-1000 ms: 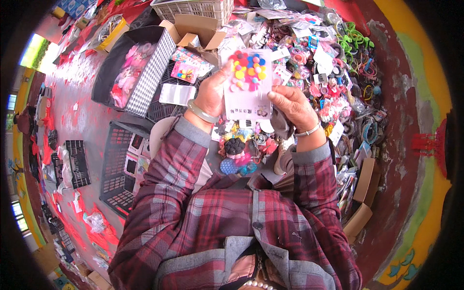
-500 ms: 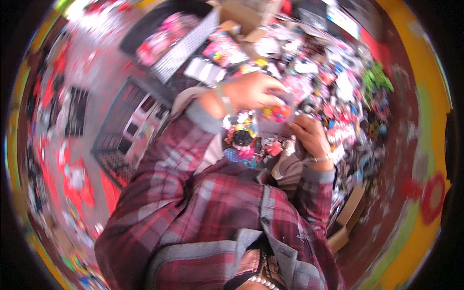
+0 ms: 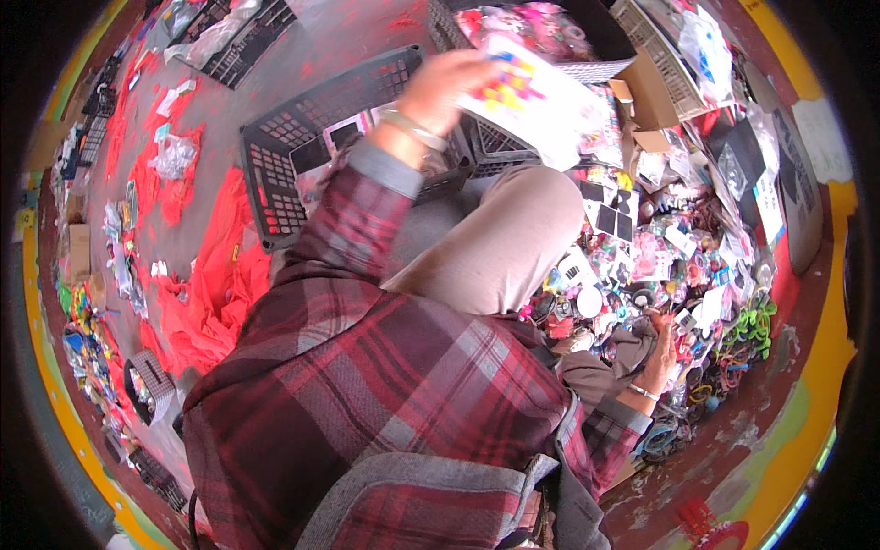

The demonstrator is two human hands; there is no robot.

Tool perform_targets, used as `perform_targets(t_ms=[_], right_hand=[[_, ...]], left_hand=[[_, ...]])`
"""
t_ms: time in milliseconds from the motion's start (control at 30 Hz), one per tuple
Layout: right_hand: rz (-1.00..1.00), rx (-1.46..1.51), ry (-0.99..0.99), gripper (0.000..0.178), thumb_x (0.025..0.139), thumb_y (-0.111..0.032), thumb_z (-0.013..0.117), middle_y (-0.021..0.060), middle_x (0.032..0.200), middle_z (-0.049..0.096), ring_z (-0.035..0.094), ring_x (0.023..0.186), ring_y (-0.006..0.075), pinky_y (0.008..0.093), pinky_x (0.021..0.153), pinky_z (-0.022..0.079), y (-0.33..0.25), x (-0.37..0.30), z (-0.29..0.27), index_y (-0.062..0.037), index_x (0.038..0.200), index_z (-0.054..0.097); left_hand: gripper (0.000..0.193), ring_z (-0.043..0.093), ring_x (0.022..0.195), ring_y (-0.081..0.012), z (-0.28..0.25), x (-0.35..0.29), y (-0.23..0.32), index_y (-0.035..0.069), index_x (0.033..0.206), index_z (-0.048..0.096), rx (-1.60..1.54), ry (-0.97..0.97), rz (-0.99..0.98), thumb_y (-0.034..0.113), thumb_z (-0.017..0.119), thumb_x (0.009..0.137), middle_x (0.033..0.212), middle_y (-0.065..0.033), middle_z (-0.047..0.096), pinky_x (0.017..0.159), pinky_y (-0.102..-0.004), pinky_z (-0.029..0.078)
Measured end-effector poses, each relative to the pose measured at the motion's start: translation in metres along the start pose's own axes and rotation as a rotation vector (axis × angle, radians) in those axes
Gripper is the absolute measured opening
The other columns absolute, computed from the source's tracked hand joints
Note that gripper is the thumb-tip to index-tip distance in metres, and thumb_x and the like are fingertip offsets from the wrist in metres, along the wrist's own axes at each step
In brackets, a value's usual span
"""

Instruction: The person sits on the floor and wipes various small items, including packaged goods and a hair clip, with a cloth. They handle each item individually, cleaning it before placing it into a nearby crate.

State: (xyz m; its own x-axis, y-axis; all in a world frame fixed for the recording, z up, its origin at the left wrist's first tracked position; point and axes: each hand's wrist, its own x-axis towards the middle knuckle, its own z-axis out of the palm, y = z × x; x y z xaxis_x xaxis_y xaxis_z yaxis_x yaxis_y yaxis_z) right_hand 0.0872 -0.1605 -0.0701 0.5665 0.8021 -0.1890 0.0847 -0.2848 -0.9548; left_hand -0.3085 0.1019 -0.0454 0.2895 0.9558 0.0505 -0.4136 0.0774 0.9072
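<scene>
My left hand (image 3: 443,90) is raised at the upper middle, closed on one end of a white card packet (image 3: 543,112). Bright yellow, red and blue small pieces show at the packet's held end, which is smeared by motion. The packet tilts down to the right, above my bent knee in light trousers (image 3: 500,243). Over on the right, my right hand (image 3: 658,353) is beside a dark grey cloth (image 3: 631,350) near my other leg. Its fingers look stretched out and I see nothing held in them. Part of that hand is seen edge-on.
A heap of small packaged trinkets (image 3: 642,257) spreads across the right. Black plastic crates (image 3: 275,197) stand to the left, and a bin of pink packets (image 3: 532,27) is beyond them. An open cardboard box (image 3: 655,92) is at the back. Red sheeting (image 3: 215,307) covers floor at left.
Both hands were together at the packet; now the left alone carries it, up and left toward the crates. My right hand has come away from it. The view has swung left.
</scene>
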Motion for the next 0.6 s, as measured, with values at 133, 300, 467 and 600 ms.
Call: perform_targets(t_ms=[133,300,467,600], right_hand=[[0.106,-0.067,-0.038,0.038,0.091,-0.029,0.042,0.0087,0.097,0.059,0.054,0.088,0.0167,0.0297,0.081,0.042,0.011,0.011,0.006,0.0032,0.102,0.059],[0.141,-0.254,-0.062,0.038,0.09,-0.029,0.042,0.0092,0.098,0.06,0.055,0.089,0.0169,0.0291,0.081,0.043,0.029,0.026,0.014,0.0026,0.102,0.06],[0.21,-0.362,-0.142,0.041,0.09,-0.032,0.042,0.0093,0.096,0.061,0.056,0.087,0.0173,0.0293,0.079,0.044,0.036,0.029,0.028,0.0029,0.101,0.06],[0.29,-0.335,-0.158,0.04,0.09,-0.032,0.042,0.0097,0.093,0.061,0.056,0.085,0.0176,0.0296,0.077,0.044,0.048,0.034,0.028,0.0033,0.099,0.06]], left_hand=[[0.023,0.061,0.084,-0.0201,-0.147,-0.035,-0.006,-0.008,0.099,0.053,-0.084,0.468,0.002,0.006,0.057,0.081,0.095,-0.0144,0.06,0.075,-0.0295,0.05],[0.02,0.062,0.076,-0.0208,-0.274,-0.096,-0.055,-0.006,0.095,0.054,0.027,0.882,-0.081,0.002,0.058,0.076,0.089,-0.0132,0.06,0.066,-0.0329,0.053],[0.022,0.062,0.08,-0.0256,-0.304,-0.116,-0.124,-0.004,0.1,0.052,-0.223,0.81,-0.357,0.0,0.054,0.078,0.091,-0.0144,0.06,0.07,-0.0423,0.052],[0.02,0.061,0.075,-0.0192,-0.301,-0.103,-0.159,0.005,0.094,0.05,-0.119,0.798,-0.636,0.008,0.06,0.077,0.085,-0.0081,0.06,0.064,-0.0359,0.05]])
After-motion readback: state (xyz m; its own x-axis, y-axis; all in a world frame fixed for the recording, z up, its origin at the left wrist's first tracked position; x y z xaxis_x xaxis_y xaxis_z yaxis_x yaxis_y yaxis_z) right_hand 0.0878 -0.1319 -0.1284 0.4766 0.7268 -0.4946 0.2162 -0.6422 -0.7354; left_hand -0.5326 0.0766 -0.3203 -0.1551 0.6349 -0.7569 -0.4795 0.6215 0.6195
